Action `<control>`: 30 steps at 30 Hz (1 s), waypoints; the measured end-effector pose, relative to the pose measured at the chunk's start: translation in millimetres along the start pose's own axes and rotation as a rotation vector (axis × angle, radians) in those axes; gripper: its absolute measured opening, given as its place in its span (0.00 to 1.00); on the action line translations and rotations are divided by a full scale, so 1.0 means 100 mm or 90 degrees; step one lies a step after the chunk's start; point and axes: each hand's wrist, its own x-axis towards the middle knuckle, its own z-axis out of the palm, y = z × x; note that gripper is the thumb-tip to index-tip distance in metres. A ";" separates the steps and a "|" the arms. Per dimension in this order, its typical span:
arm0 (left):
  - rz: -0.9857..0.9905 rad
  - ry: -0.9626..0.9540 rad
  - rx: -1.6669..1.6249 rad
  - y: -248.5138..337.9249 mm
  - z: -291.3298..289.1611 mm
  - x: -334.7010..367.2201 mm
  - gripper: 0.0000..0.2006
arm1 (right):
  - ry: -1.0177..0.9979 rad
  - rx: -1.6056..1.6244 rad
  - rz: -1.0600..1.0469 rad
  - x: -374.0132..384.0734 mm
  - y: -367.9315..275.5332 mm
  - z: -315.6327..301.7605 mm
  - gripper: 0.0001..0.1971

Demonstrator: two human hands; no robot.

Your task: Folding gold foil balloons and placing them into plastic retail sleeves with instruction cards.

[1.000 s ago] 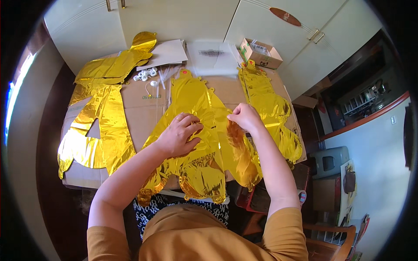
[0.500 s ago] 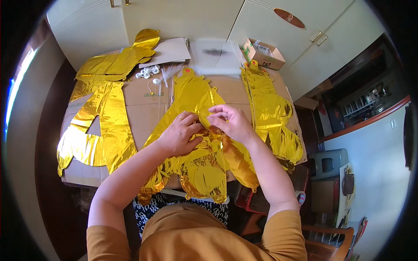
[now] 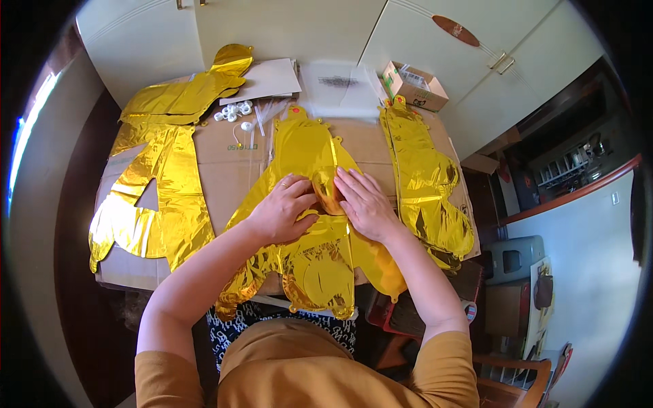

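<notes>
A flat gold foil balloon [image 3: 299, 146] lies in front of me, its lower end hanging over the near edge of the cardboard. On its left part rests my left hand [image 3: 284, 207], fingers bent and thumb apart, pressing on the foil. My right hand [image 3: 367, 204] lies flat on the foil to the right, fingers stretched out. Between the hands, a raised fold [image 3: 328, 190] of foil catches the light. A second gold foil balloon [image 3: 173, 177] with a small triangular hole spreads out on the left. A third gold foil balloon [image 3: 425, 180] lies at the right.
More gold foil [image 3: 177, 98] is piled at the back left. Behind the middle balloon are grey card sheets [image 3: 266, 80], clear plastic bags [image 3: 333, 92], white ribbon rolls [image 3: 235, 111] and a small cardboard box [image 3: 416, 87]. Flattened cardboard [image 3: 228, 170] covers the table. White cabinets [image 3: 292, 30] stand behind.
My right hand has gone from raised, bent fingers to lying flat on the foil. The foil under it is smoother. My left hand has stayed in place.
</notes>
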 end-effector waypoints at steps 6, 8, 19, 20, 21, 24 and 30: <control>-0.008 -0.006 -0.010 0.00 0.01 0.01 0.17 | -0.061 -0.004 0.003 0.00 0.03 0.00 0.25; -0.018 -0.004 -0.003 0.01 0.01 0.01 0.16 | -0.061 -0.009 0.001 0.00 0.05 0.02 0.25; -0.027 0.016 -0.072 -0.06 -0.01 0.51 0.14 | -0.103 0.014 0.042 0.02 0.01 -0.01 0.26; -0.008 -0.023 -0.028 -0.06 0.08 0.56 0.17 | -0.120 0.016 0.056 0.03 -0.01 -0.03 0.27; 0.011 -0.062 0.017 -0.08 0.15 0.58 0.19 | -0.137 0.018 0.069 0.04 -0.02 -0.04 0.27; 0.048 -0.016 0.042 -0.33 0.35 0.56 0.24 | -0.123 0.019 0.054 0.00 0.00 0.00 0.29; 0.014 -0.021 -0.097 -0.47 0.32 0.53 0.25 | -0.139 0.052 0.069 0.01 -0.01 -0.01 0.30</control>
